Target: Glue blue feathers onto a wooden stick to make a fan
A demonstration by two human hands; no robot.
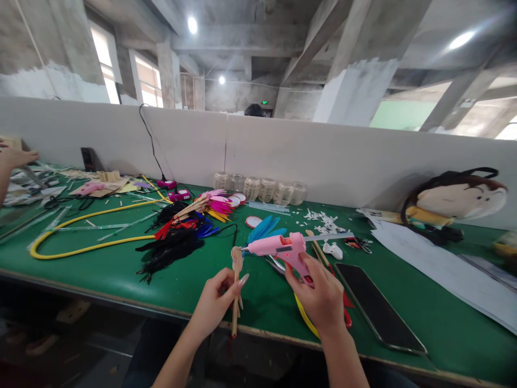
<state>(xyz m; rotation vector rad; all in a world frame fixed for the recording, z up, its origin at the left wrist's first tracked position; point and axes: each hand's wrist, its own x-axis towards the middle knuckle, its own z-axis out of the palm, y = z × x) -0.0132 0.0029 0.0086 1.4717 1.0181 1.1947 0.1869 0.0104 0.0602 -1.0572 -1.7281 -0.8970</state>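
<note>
The left hand (214, 302) is closed around a thin wooden stick (235, 307), holding it nearly upright above the table's front edge, with a flat, rounded wooden piece (237, 258) at its top. A long pale fingernail (243, 279) stands clear of the stick, and the grip sits well below the rounded piece, leaving that top end exposed. The right hand (313, 293) is wrapped around the grip of a pink hot glue gun (278, 248), held sideways with its nozzle (245, 250) just beside the wooden piece. The fingers cover the trigger area, so whether it is being squeezed cannot be told. This arrangement favours control: the two hands are close together, the stick is steady and upright, and the hot nozzle points at the wood rather than at the fingers. A long pale glue stick (327, 236) runs out from the back of the gun. Beneath the hands lies the green table (100, 280), with teal feathers (262, 229) just beyond the gun, black feathers (169, 253) to the left, and a black smartphone (379, 307) to the right. Pink and orange feathers (210, 205) lie farther back, near a row of glass jars (258, 188).
</note>
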